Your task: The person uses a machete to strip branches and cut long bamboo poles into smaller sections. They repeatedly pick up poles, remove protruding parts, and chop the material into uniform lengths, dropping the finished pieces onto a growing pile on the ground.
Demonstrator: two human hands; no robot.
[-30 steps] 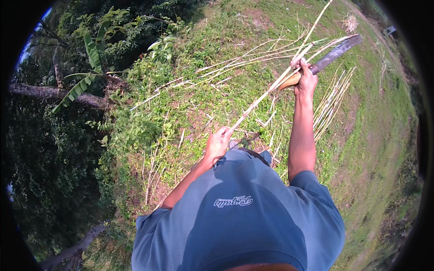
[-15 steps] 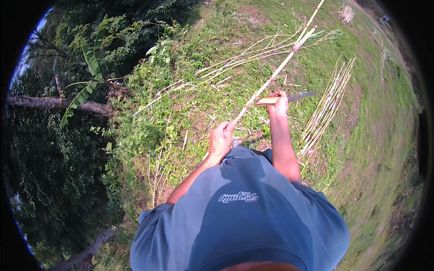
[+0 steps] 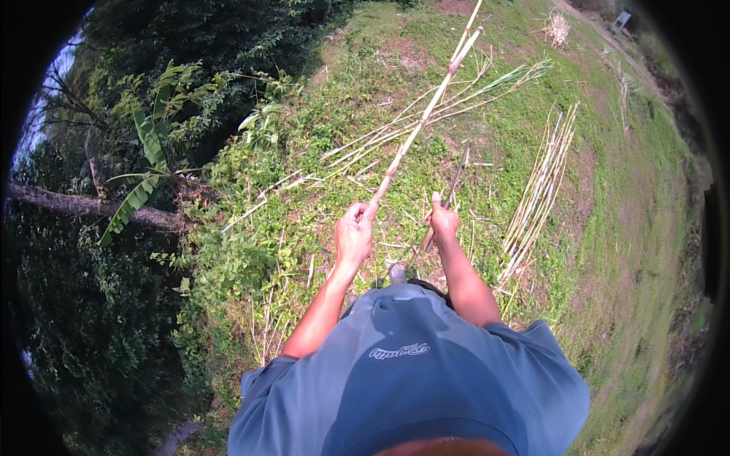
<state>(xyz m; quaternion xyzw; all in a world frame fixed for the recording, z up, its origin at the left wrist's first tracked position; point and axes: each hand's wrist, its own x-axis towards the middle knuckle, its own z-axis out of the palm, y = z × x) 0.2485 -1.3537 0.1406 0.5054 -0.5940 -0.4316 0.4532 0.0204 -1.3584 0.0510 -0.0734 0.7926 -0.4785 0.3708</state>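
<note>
My left hand (image 3: pixel 354 230) grips the near end of a long pale cane stalk (image 3: pixel 423 120) that slants up and away over the grass. My right hand (image 3: pixel 443 220) holds the handle of a long knife, its dark blade (image 3: pixel 456 176) pointing away just right of the stalk. The two hands are close together in front of my blue-grey shirt (image 3: pixel 403 372). The blade and the stalk are apart.
Several cut stalks with leafy tops (image 3: pixel 426 125) lie spread on the grass ahead. A bundle of stripped pale stalks (image 3: pixel 541 186) lies to the right. Dense bushes, a banana plant (image 3: pixel 144 163) and a fallen trunk (image 3: pixel 84 207) are on the left.
My right hand has come down from its raised reach and drawn back with the knife, now level with my left hand. The stalk tilts more steeply upward.
</note>
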